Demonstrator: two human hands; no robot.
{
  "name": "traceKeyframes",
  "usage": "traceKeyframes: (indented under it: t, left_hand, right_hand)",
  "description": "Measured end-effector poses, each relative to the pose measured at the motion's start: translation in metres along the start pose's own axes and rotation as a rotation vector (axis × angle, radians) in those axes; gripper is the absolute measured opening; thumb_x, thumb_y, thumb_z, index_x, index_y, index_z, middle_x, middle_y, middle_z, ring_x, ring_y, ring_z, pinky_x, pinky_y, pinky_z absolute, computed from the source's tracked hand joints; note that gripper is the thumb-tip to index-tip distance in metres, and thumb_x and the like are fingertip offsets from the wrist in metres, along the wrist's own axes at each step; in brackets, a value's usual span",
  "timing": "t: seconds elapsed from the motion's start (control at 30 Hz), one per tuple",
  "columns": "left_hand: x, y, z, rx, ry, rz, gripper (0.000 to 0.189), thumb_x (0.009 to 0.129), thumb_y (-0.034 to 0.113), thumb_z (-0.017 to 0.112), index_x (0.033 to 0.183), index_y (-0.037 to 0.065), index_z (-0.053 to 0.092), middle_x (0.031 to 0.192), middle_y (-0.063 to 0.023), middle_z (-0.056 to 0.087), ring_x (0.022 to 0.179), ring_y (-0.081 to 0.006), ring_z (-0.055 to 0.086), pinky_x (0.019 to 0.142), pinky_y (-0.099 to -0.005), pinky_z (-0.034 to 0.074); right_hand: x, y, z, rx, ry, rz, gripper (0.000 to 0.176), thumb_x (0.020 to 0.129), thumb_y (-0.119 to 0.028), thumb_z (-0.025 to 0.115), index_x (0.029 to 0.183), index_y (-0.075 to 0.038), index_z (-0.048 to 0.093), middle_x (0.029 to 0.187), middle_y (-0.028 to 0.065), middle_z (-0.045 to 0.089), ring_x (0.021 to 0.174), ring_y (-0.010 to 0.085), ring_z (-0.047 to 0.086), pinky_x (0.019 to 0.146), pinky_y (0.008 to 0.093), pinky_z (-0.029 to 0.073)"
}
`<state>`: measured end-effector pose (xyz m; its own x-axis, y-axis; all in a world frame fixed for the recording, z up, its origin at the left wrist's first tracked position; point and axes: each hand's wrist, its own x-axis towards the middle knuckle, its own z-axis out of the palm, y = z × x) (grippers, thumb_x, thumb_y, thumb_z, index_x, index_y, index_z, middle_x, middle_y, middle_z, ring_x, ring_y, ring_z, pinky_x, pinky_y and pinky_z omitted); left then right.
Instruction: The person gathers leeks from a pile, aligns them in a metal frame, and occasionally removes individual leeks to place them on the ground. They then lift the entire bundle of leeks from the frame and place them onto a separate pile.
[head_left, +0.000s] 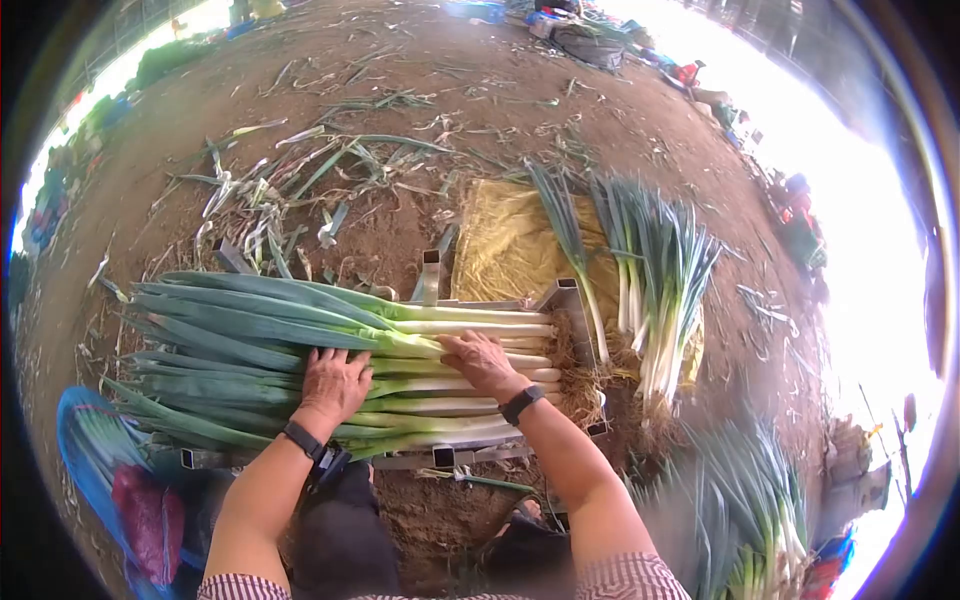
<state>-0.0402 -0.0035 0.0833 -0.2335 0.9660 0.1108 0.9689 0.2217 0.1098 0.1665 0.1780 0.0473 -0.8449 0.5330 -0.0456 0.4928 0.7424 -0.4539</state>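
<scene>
A wide layer of leeks point(440, 385) lies across a metal frame point(431, 275), green leaves to the left and white stems with roots to the right. My left hand point(335, 382) rests on the leaves near the middle of the layer, fingers apart and pointing away from me. On the pale stems sits my right hand point(483, 364), its fingers stretched over the leeks and pointing left. Both palms face down and are hidden. Each wrist carries a dark band.
Beyond the frame to the right, loose leeks point(655, 270) lie on a yellow sheet point(500, 235). Another leek pile point(740, 510) is at the lower right. Leaf scraps point(300, 180) litter the soil. A blue-edged bag point(95, 450) with a dark red bundle point(150, 520) stands lower left.
</scene>
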Motion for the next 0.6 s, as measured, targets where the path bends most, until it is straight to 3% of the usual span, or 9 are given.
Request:
traceKeyframes:
  t: [0.1, 0.2, 0.3, 0.6]
  left_hand:
    - [-0.002, -0.001, 0.000, -0.019, 0.025, 0.013, 0.032, 0.081, 0.029, 0.061, 0.107, 0.012, 0.067, 0.108, -0.0144, 0.062, 0.107, -0.0315, 0.055, 0.095, -0.0457, 0.040]
    - [-0.004, -0.004, 0.007, -0.008, 0.186, 0.083, 0.029, 0.080, 0.030, 0.063, 0.100, 0.010, 0.068, 0.099, -0.0133, 0.064, 0.099, -0.0313, 0.059, 0.091, -0.0437, 0.043]
    - [-0.006, -0.006, 0.010, -0.071, 0.167, 0.036, 0.030, 0.079, 0.031, 0.065, 0.097, 0.008, 0.068, 0.095, -0.0124, 0.065, 0.093, -0.0310, 0.060, 0.088, -0.0441, 0.044]
    - [-0.010, -0.008, 0.003, -0.042, 0.239, 0.082, 0.033, 0.080, 0.035, 0.065, 0.090, 0.003, 0.067, 0.085, -0.0130, 0.064, 0.082, -0.0302, 0.061, 0.079, -0.0386, 0.048]
  right_hand:
    - [-0.008, 0.003, -0.001, 0.002, -0.001, -0.015, 0.039, 0.091, -0.036, 0.054, 0.129, -0.022, 0.053, 0.107, 0.0118, 0.057, 0.105, 0.0310, 0.054, 0.090, 0.0457, 0.037]
    - [-0.011, 0.010, 0.000, 0.023, 0.026, 0.000, 0.038, 0.092, -0.034, 0.054, 0.127, -0.022, 0.053, 0.105, 0.0124, 0.058, 0.103, 0.0309, 0.055, 0.089, 0.0446, 0.038]
    - [-0.016, 0.023, -0.005, 0.113, 0.078, -0.114, 0.034, 0.090, -0.028, 0.057, 0.121, -0.017, 0.057, 0.096, 0.0174, 0.059, 0.090, 0.0352, 0.059, 0.076, 0.0445, 0.048]
    - [-0.017, 0.031, -0.005, 0.053, -0.008, -0.072, 0.036, 0.092, -0.034, 0.053, 0.123, -0.016, 0.057, 0.096, 0.0163, 0.059, 0.096, 0.0349, 0.056, 0.085, 0.0443, 0.044]
